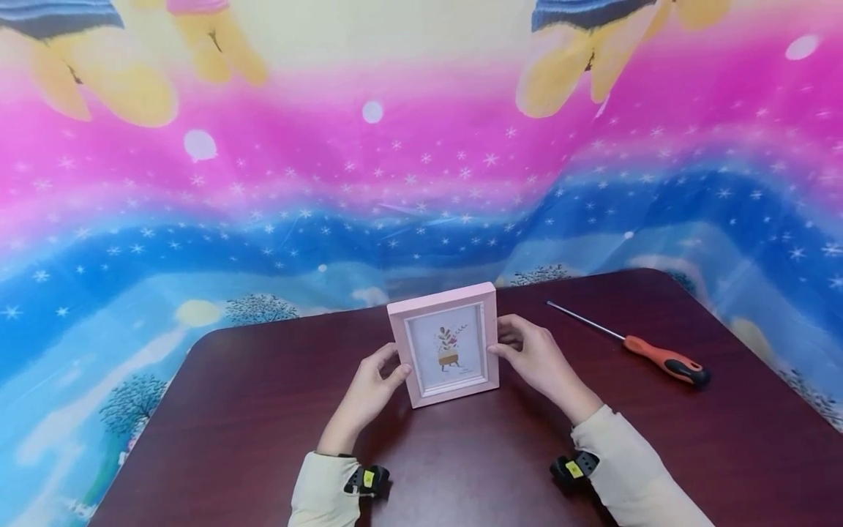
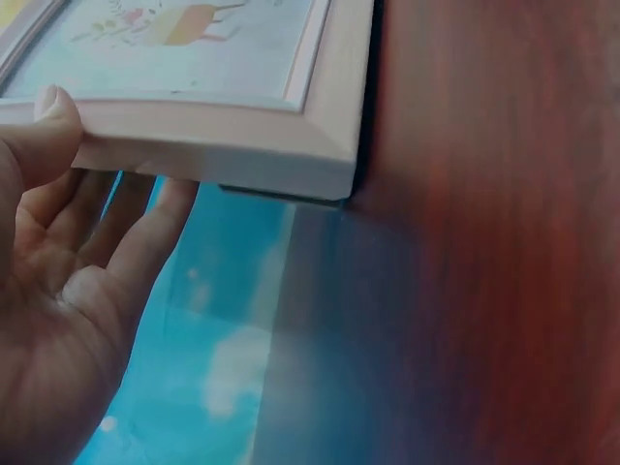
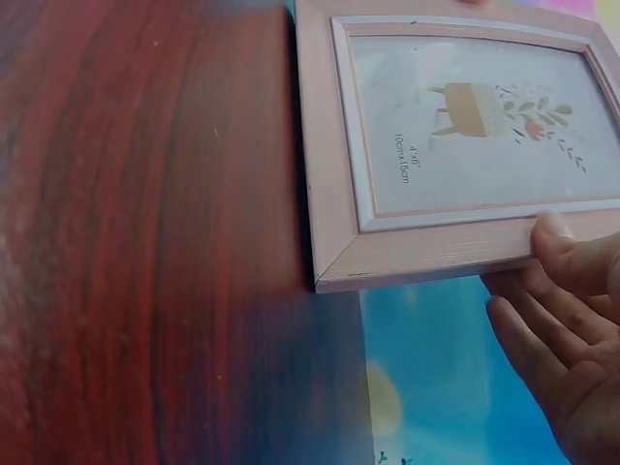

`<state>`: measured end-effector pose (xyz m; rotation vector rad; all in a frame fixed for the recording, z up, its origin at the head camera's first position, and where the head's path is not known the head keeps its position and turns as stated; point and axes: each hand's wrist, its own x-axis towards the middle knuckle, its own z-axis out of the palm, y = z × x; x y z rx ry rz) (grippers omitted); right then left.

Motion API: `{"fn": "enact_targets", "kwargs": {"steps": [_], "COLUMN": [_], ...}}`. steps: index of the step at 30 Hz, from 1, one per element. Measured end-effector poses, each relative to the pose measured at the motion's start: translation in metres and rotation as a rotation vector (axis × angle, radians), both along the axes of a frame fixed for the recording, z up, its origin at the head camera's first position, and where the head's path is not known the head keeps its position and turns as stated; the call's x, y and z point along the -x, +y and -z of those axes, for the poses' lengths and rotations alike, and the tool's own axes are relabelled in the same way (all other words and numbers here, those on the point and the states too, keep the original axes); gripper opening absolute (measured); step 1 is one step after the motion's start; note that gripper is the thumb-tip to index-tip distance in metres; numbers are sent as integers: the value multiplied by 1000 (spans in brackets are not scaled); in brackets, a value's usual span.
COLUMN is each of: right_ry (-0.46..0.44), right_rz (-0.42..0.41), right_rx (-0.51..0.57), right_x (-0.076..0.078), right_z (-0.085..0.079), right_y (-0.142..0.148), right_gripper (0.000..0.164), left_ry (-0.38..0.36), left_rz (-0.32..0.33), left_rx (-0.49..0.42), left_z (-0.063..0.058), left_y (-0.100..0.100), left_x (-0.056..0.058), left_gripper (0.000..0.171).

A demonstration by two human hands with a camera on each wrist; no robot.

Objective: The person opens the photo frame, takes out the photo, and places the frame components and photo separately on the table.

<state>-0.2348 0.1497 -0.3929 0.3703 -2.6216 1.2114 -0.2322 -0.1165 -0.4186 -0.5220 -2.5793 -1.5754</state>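
A pink picture frame (image 1: 443,395) stands upright on the table, its front with a printed plant-pot picture turned toward me. My left hand (image 1: 365,395) grips its left side, thumb on the front edge and fingers behind. On the opposite side my right hand (image 1: 536,359) holds it likewise, with the thumb on the front border. In the left wrist view the left thumb (image 2: 60,116) presses the frame's border (image 2: 232,136). The right wrist view shows the right thumb (image 3: 572,254) on the pink border (image 3: 436,247); the fingertips behind are partly hidden.
A screwdriver (image 1: 665,359) with an orange and black handle lies on the dark red-brown table (image 1: 276,424), right of the right hand. A colourful printed cloth (image 1: 329,168) hangs behind the table. Each wrist wears a small black camera on a strap.
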Motion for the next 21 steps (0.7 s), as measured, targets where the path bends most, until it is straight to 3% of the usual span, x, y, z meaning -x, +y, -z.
{"fn": "enact_targets", "kwargs": {"steps": [11, 16, 21], "right_ry": [4, -27, -62], "right_rz": [-11, -44, -35], "right_rx": [-8, 10, -12], "right_x": [2, 1, 3], "right_z": [-1, 0, 5], "right_y": [0, -4, -15], "right_gripper": [37, 42, 52], "left_ry": [-36, -58, -33], "left_rz": [-64, -90, -128], "left_rx": [-18, -5, 41], "left_z": [-3, -1, -1], "left_y": [2, 4, 12], "left_x": [-3, -1, -1], "left_gripper": [48, 43, 33]}}
